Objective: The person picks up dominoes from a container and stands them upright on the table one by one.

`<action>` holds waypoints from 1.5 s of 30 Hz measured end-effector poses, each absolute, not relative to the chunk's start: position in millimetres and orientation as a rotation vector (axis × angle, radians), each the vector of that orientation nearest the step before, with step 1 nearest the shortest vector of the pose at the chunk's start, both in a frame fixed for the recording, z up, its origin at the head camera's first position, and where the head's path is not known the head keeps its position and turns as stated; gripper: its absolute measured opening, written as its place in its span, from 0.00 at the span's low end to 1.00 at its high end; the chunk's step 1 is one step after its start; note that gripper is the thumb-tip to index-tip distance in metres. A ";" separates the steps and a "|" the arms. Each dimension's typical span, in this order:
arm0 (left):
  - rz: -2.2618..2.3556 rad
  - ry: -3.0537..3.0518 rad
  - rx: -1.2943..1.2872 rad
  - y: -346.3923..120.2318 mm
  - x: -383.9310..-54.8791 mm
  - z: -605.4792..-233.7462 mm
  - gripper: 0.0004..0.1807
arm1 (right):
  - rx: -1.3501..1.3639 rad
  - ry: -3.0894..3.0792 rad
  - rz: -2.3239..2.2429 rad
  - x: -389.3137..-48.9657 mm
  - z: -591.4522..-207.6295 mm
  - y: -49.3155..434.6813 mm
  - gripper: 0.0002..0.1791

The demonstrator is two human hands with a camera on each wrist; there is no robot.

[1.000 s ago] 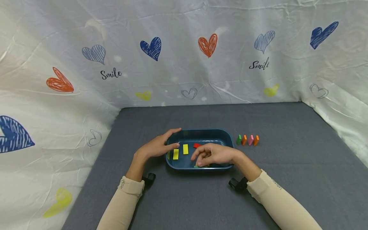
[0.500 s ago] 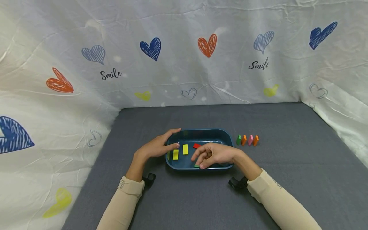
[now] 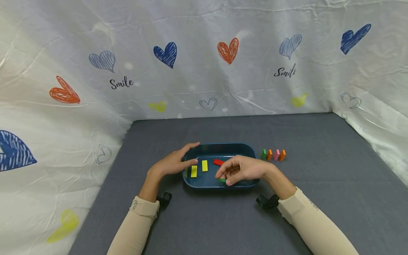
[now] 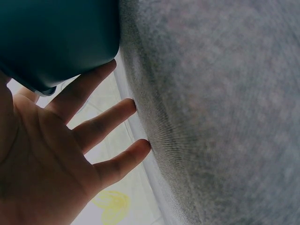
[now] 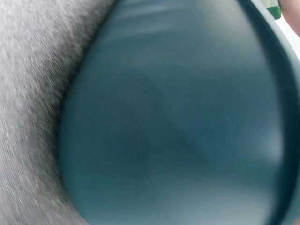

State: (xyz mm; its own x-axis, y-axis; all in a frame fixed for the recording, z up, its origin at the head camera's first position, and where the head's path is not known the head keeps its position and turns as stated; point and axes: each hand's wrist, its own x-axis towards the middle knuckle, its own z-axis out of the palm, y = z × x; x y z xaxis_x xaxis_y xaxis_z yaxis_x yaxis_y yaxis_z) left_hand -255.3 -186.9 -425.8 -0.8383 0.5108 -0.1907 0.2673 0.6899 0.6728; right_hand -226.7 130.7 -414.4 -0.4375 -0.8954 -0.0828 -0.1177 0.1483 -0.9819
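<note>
A dark blue tray (image 3: 207, 186) sits on the grey cloth. My left hand (image 3: 172, 163) steadies its left end with fingers spread; in the left wrist view those fingers (image 4: 105, 124) reach down past the tray wall to the cloth. Over the tray's front right part, my right hand (image 3: 247, 168) pinches a green domino (image 3: 222, 180) between thumb and fingertips. A corner of that green domino (image 5: 274, 11) shows above the rim in the right wrist view. Inside the tray lie two yellow dominoes, one nearer (image 3: 194, 171) and one farther (image 3: 205, 165), plus a red domino (image 3: 218, 162) partly behind the right hand.
Just right of the tray, several dominoes stand upright in a spaced row: a green one (image 3: 264, 154), an orange one (image 3: 269, 155), a pink one (image 3: 276, 155) and another orange one (image 3: 282, 155). A white curtain (image 3: 191, 81) printed with hearts hangs behind the table.
My right hand has lifted slightly and shifted right, bringing the green domino up from the tray's front side. The left hand stays put at the tray's left end.
</note>
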 end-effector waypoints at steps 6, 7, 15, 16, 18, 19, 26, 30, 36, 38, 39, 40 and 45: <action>0.919 2.544 0.608 -186.4 -254.8 -425.4 0.38 | -1.039 1.734 -1.426 -224.7 -407.5 151.6 0.18; 0.917 2.545 0.606 -186.5 -254.6 -425.2 0.38 | -1.029 1.746 -1.445 -224.0 -406.3 155.8 0.17; 0.928 2.533 0.617 -189.4 -253.5 -424.1 0.39 | -0.904 1.864 -1.640 -218.6 -399.7 190.5 0.16; 0.930 2.529 0.622 -189.4 -253.4 -424.0 0.39 | -0.904 1.873 -1.663 -218.5 -399.3 195.5 0.16; 0.934 2.523 0.626 -189.4 -253.1 -423.8 0.39 | -0.901 1.890 -1.698 -217.9 -398.5 205.9 0.16; 0.935 2.520 0.629 -189.3 -253.0 -423.6 0.39 | -0.905 1.899 -1.713 -217.6 -397.8 211.3 0.16; 0.935 2.519 0.651 -188.9 -252.4 -422.1 0.39 | -0.896 2.025 -1.832 -214.0 -392.8 252.3 0.17; 0.939 2.509 0.662 -189.0 -252.1 -423.4 0.40 | -0.780 2.144 -1.910 -209.7 -391.3 276.0 0.18; 0.953 2.499 0.660 -189.2 -252.0 -425.3 0.39 | -0.566 2.262 -2.009 -206.9 -398.2 304.7 0.16; 0.952 2.502 0.671 -189.2 -252.0 -425.1 0.39 | -0.527 2.269 -2.032 -206.8 -402.6 311.9 0.16; 0.953 2.502 0.672 -189.3 -252.2 -424.9 0.39 | -0.507 2.281 -2.036 -206.9 -404.9 314.7 0.16; 0.952 2.503 0.672 -189.5 -252.4 -424.8 0.39 | -0.485 2.293 -2.036 -207.0 -407.5 317.4 0.16; 0.941 2.510 0.665 -189.8 -253.7 -425.0 0.39 | -0.391 2.434 -1.895 -209.5 -420.7 327.1 0.17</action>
